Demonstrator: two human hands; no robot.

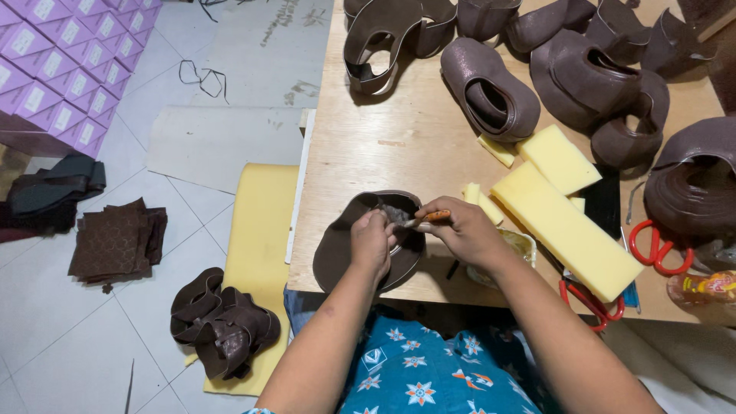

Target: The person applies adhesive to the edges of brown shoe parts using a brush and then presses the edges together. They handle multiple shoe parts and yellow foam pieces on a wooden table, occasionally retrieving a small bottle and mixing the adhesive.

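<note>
A dark brown shoe upper (345,245), made of soft, faintly pebbled leather-like material, lies at the near edge of the pale plywood bench (368,146), its rounded outline overhanging the edge a little. Its inner side is turned up and shows a greyish patch near the top.

The left hand (372,241) rests on the middle of the upper, its grip clenched on the material and pinching a fold just beside the grey patch. The right hand (464,230) sits just to the right of the upper, its grip closed around a small brush (425,219) with an orange handle; the brush tip points left and touches the grey patch, right next to the left fingertips.

Beside the right hand lie blocks of yellow foam (563,226), spongy and rectangular, one long slab and several smaller pieces. Under the right wrist sits a small clear container (521,245) whose contents cannot be made out. Red-handled scissors (655,249) lie further right, and a second red pair (594,303) pokes out from under the long slab.

At the far side of the bench stand more brown uppers (491,92), curved and glossy, some already shaped into rounded shells. On the tiled floor to the left lie a yellow foam sheet (257,230), a few brown uppers (222,326), a stack of flat brown textured pieces (115,241) and rows of purple boxes (69,61).
</note>
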